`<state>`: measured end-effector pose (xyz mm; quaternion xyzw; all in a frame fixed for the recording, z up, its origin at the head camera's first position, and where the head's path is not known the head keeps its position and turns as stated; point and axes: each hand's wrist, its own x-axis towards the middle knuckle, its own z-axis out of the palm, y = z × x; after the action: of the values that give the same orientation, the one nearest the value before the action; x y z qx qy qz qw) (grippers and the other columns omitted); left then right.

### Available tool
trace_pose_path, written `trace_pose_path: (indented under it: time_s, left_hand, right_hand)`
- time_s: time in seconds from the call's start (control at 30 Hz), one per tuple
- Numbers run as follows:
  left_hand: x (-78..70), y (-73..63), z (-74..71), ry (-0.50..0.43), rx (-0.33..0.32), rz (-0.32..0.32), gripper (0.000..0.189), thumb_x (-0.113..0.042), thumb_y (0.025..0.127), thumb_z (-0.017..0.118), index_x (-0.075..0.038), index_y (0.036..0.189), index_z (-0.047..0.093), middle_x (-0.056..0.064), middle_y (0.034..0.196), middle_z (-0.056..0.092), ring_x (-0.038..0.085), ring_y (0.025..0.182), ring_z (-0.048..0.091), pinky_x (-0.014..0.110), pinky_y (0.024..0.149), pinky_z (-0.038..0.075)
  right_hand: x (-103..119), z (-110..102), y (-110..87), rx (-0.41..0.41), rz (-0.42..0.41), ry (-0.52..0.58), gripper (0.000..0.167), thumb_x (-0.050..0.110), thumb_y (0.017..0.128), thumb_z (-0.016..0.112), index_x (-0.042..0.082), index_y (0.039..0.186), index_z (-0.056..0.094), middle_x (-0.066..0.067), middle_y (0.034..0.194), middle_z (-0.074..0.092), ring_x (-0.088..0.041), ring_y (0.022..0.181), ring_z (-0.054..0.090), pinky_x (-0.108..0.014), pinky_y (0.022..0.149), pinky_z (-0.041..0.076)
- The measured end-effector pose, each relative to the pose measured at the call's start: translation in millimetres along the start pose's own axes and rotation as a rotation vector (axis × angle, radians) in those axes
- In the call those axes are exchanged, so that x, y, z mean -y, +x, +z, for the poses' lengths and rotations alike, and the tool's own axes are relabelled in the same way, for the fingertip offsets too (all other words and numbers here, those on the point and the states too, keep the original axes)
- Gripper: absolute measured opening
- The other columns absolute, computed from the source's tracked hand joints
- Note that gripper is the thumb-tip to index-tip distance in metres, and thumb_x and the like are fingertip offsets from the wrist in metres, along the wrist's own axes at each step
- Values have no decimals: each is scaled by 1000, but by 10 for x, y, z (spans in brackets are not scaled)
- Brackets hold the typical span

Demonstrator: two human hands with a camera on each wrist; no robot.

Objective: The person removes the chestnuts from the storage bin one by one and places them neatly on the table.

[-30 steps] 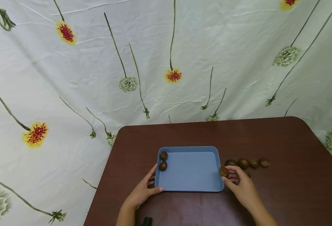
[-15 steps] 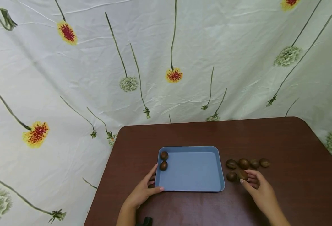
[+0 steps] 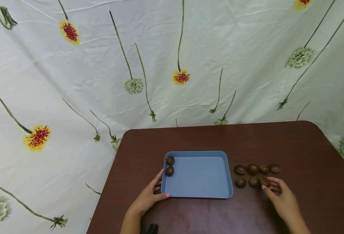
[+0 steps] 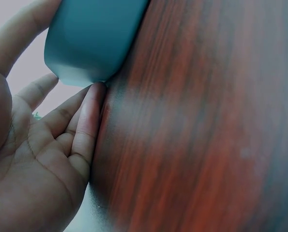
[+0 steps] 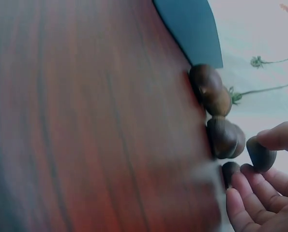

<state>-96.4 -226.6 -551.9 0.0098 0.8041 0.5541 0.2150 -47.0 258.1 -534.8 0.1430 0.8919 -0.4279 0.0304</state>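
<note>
A blue rectangular tray [image 3: 201,178] lies on the table, with two brown chestnuts [image 3: 170,165] near its left wall. My left hand [image 3: 148,196] grips the tray's front left corner, thumb at the front rim and fingers along the left side. To the right of the tray, my right hand [image 3: 283,198] pinches a chestnut [image 5: 261,154] between thumb and fingers; the right wrist view shows it slightly above the tabletop. Just left of it sit two more chestnuts [image 3: 240,182], with a back row of several chestnuts [image 3: 253,169] behind.
The dark brown table [image 3: 277,143] has rounded far corners. A white cloth with printed flowers [image 3: 201,58] hangs behind and to the sides. A small black object [image 3: 152,228] shows at the bottom edge, near my left forearm.
My right hand has moved right, from the tray's right rim along the front row of chestnuts to its right end. Two front chestnuts now show fully. The left hand stays on the tray.
</note>
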Motion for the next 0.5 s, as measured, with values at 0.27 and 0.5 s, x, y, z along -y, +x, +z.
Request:
trace_pose_path:
  time_s: [0.27, 0.5]
  left_hand:
    - [-2, -5, -4, -3, 0, 0, 95, -36, 85, 83, -53, 156, 23, 14, 153, 42, 36, 135, 44, 55, 106, 41]
    - [0, -8, -1, -5, 4, 4, 95, -35, 85, 83, -52, 157, 22, 14, 153, 41, 35, 135, 44, 54, 106, 42]
  right_hand:
    - [-84, -62, 71, 24, 37, -29, 68, 48, 101, 58, -1, 146, 43, -30, 135, 56, -40, 120, 58, -13, 76, 47]
    - [-116, -100, 124, 73, 83, -27, 73, 50, 101, 56, -3, 149, 39, -29, 139, 50, -40, 121, 54, -43, 86, 53]
